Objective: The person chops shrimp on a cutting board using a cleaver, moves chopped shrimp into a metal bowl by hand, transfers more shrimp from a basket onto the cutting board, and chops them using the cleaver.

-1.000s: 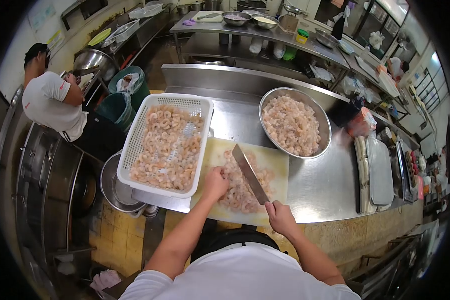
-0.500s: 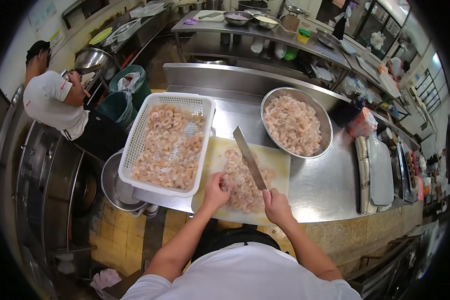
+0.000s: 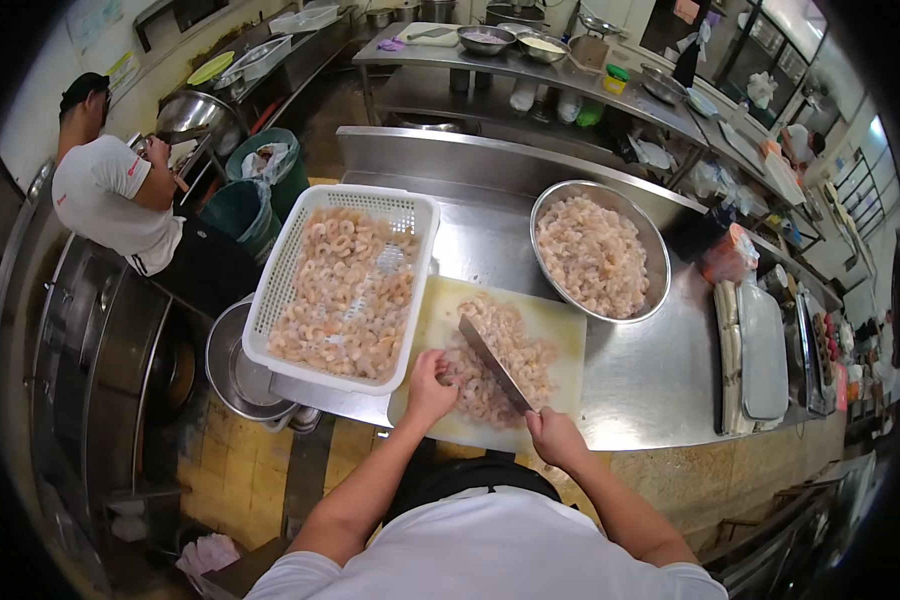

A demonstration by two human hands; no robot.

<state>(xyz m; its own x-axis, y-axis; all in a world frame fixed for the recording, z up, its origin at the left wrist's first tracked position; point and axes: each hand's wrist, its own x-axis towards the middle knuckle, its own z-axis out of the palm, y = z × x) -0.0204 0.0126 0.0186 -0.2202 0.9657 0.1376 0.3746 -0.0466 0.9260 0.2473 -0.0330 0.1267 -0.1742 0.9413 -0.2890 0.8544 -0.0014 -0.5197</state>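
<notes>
My right hand [image 3: 556,437] grips the handle of a broad-bladed knife [image 3: 496,365], its blade slanting up and left over the shrimp pile. My left hand [image 3: 433,388] is curled at the pile's left edge, its fingers drawn together; what they hold, if anything, is too small to make out. The shrimp pieces [image 3: 515,340] lie spread on a pale cutting board [image 3: 568,350]. Left of the board stands a white perforated basket [image 3: 425,225] with peeled shrimp in it. A steel bowl [image 3: 660,265] heaped with shrimp meat stands behind the board to the right.
The steel table [image 3: 630,400] has a raised back edge. Trays and cloths [image 3: 760,350] lie at its right end. A steel pot [image 3: 232,365] is below the basket. A person [image 3: 120,195] stands at the left near green bins [image 3: 280,175]. Bowls [image 3: 485,38] sit on the back counter.
The knife blade has come down lower over the shrimp, and my right hand has moved slightly down. My left hand stays near the pile's left edge. The whole view has shifted a little.
</notes>
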